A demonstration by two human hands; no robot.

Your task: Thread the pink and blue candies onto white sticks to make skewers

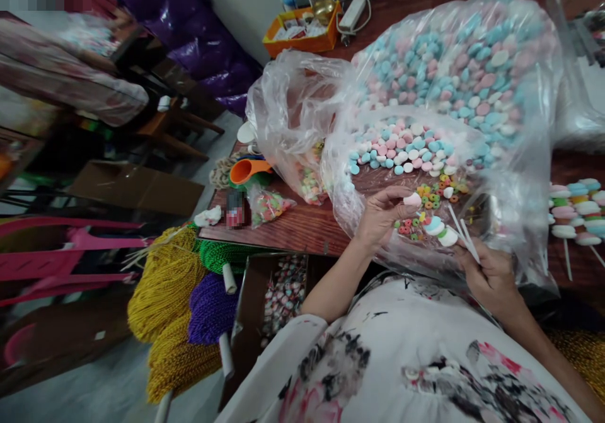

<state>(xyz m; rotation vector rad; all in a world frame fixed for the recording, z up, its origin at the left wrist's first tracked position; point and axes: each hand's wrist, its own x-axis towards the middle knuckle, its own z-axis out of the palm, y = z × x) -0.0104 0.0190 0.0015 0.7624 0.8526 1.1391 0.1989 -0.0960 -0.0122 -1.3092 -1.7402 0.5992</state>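
My left hand [382, 216] pinches a pale pink round candy [412, 200] between thumb and fingers. In my right hand [486, 275] are several thin white sticks [466, 237]; one carries a stack of blue, white and green pieces [440, 231], its front end towards my left hand. The candy and the stack are apart. Beyond both hands, pink, blue and white candies [401, 149] lie in the mouth of a large clear plastic bag [345, 152]. Small coloured rings [430, 196] are scattered between the candies and my hands.
Finished candy sticks [579, 212] lie at the right. On the left of the table [312, 227] are an orange scoop [246, 171] and a small bag of rings [269, 205]. An orange basket [302, 45] stands behind. Yarn bundles [165, 290] and an open box [250, 297] are below the edge.
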